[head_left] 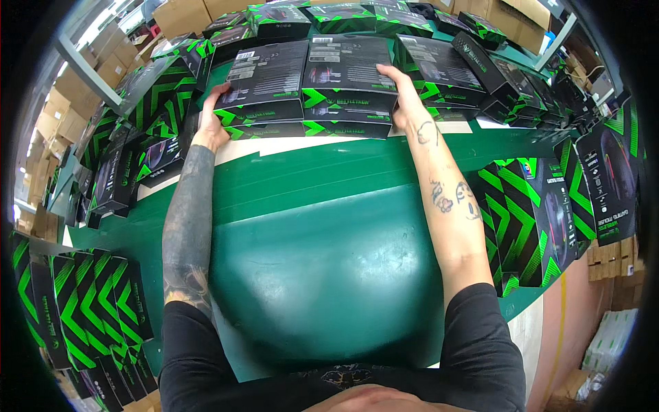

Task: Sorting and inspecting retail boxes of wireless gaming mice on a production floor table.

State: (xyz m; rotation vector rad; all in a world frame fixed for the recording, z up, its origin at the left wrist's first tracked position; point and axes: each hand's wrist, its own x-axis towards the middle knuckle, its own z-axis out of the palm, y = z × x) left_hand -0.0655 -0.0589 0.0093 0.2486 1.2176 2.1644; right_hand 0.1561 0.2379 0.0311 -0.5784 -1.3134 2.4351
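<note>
Both my arms reach forward to a block of black-and-green mouse boxes lying flat in two side-by-side stacks. The left stack has a box (266, 75) on top, and the right stack has another box (349, 65) beside it. More boxes lie beneath, with only their front edges showing. My left hand (214, 120) clasps the block's left side, thumb near the top edge. On the opposite side my right hand (403, 93) presses inward, its index finger over the top corner. Their palm sides are partly hidden.
More mouse boxes (439, 65) lie close on the right. A leaning pile (161, 96) stands at the left. Upright rows of boxes fill the near left (96, 302) and near right (528, 213). Brown cartons (182, 17) stand behind the green table (322, 254).
</note>
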